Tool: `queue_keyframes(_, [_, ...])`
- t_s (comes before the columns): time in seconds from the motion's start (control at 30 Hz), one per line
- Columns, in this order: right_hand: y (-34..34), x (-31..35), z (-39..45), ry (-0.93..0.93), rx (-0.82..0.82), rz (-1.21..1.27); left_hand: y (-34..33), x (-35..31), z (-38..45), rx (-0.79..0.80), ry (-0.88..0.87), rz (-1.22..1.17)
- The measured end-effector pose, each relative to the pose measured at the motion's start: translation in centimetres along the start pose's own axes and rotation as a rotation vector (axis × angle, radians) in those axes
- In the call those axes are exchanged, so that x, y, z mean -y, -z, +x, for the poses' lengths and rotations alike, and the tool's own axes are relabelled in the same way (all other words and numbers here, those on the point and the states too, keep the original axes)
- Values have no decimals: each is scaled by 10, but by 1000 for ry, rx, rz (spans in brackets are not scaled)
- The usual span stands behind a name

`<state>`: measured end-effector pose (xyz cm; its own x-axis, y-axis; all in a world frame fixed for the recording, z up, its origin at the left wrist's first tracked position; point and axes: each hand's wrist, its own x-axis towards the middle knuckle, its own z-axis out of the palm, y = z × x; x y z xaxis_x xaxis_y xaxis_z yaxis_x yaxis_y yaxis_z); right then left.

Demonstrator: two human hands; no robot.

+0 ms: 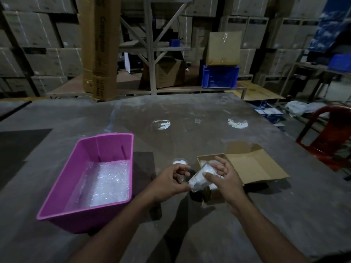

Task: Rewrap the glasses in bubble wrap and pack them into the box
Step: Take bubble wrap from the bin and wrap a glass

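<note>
A clear glass lies tilted between my hands above the table, with white bubble wrap showing in or around it. My right hand holds it from the right, thumb on top. My left hand pinches its lower left end. Just behind stands a small open cardboard box with its flap folded out to the right; something wrapped shows inside it. A second glass stands on the table left of the box. A pink plastic bin at the left holds loose bubble wrap.
The grey table has two bright light reflections further back. A red plastic chair stands at the right edge. Stacked cartons, a tall cardboard box, a metal rack and a blue crate fill the background.
</note>
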<state>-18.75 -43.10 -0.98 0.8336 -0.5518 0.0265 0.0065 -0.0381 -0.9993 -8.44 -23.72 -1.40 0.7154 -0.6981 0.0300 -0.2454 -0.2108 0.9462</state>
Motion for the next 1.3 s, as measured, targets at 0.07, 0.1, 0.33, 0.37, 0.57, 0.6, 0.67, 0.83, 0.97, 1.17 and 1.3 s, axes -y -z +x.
queue_keyframes(0.07, [10,6,0,-21,-32,79,-13,0,3,29,-14,61])
queue_keyframes(0.1, [14,9,1,-28,-38,106,-20,0,6,10,-16,99])
queue_keyframes(0.33, [46,15,14,-118,67,109,-62,2,22,-79,48,64])
queue_keyframes(0.37, [50,15,19,-128,103,79,-64,2,25,-101,51,71])
queue_keyframes(0.57, [88,19,60,-21,466,-482,-79,1,46,-198,87,237])
queue_keyframes(0.6, [93,21,67,19,515,-628,-82,-2,49,-210,98,252])
queue_keyframes(0.67, [101,23,81,122,581,-910,-92,-8,56,-216,112,278])
queue_keyframes(0.83, [105,20,111,297,654,-1295,-113,-13,77,-277,138,346])
queue_keyframes(0.97, [103,16,123,405,667,-1396,-120,-8,85,-318,161,373])
queue_keyframes(1.17, [99,-3,127,531,631,-1461,-120,3,85,-401,212,374])
queue_keyframes(1.3, [95,-15,122,575,611,-1554,-122,7,83,-404,220,394])
